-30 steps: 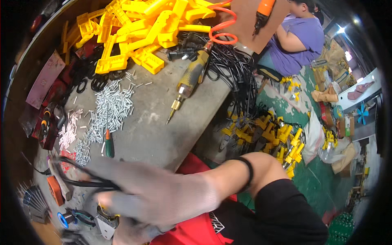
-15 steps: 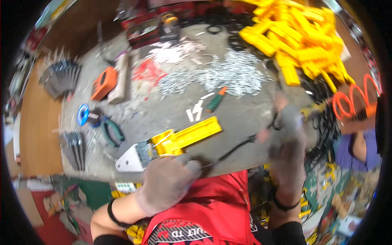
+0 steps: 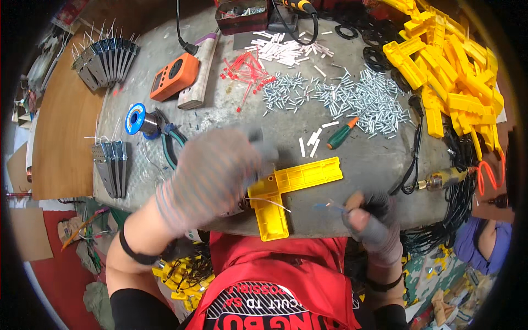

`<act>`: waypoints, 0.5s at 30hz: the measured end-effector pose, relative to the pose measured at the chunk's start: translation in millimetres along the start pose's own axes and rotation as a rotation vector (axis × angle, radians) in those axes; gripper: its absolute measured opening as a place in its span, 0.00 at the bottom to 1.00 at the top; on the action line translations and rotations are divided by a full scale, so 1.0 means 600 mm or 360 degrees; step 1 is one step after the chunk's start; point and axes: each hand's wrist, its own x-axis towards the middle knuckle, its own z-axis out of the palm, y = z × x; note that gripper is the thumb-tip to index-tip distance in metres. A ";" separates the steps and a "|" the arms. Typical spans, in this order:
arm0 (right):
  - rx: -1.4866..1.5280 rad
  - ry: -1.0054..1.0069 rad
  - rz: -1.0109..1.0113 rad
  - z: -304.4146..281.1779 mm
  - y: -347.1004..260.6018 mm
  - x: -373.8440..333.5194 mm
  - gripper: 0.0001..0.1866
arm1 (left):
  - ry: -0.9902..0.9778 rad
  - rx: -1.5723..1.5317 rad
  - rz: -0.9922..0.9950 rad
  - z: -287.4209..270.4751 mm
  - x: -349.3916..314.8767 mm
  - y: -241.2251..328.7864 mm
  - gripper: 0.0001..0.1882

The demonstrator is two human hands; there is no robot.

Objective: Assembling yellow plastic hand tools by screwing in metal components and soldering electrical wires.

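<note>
A yellow L-shaped plastic housing [image 3: 286,190] lies at the near edge of the worktop [image 3: 363,159]. The gloved left hand [image 3: 212,176] rests on its left end, grip blurred, so I cannot tell its closure. The right hand [image 3: 371,220] pinches a thin blue wire [image 3: 330,207] just right of it, below a green-handled screwdriver [image 3: 342,133].

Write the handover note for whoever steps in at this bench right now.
Left hand: gloved, resting on the yellow plastic housing at the near table edge.
Right hand: gloved, pinching a thin blue wire just right of the housing.
A white wire lies across the housing.
Green-handled screwdriver and loose screws lie beyond it.
Wires look loose, not yet fixed; the housing lies open.
</note>
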 end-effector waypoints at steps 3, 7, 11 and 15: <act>0.0606 0.0224 -0.0095 0.007 0.043 0.022 0.12 | 0.0048 -0.0180 0.0270 0.037 0.053 -0.034 0.11; 0.0762 0.0307 -0.0079 0.024 0.018 0.042 0.12 | -0.0342 0.0075 0.0580 0.072 0.123 -0.036 0.11; 0.0485 0.0532 0.0015 0.044 0.004 0.035 0.08 | -0.0369 0.0063 0.0666 0.086 0.134 -0.035 0.13; -0.0215 0.0648 -0.0445 0.046 0.012 0.049 0.06 | -0.0056 -0.0318 0.0388 0.048 0.103 -0.028 0.09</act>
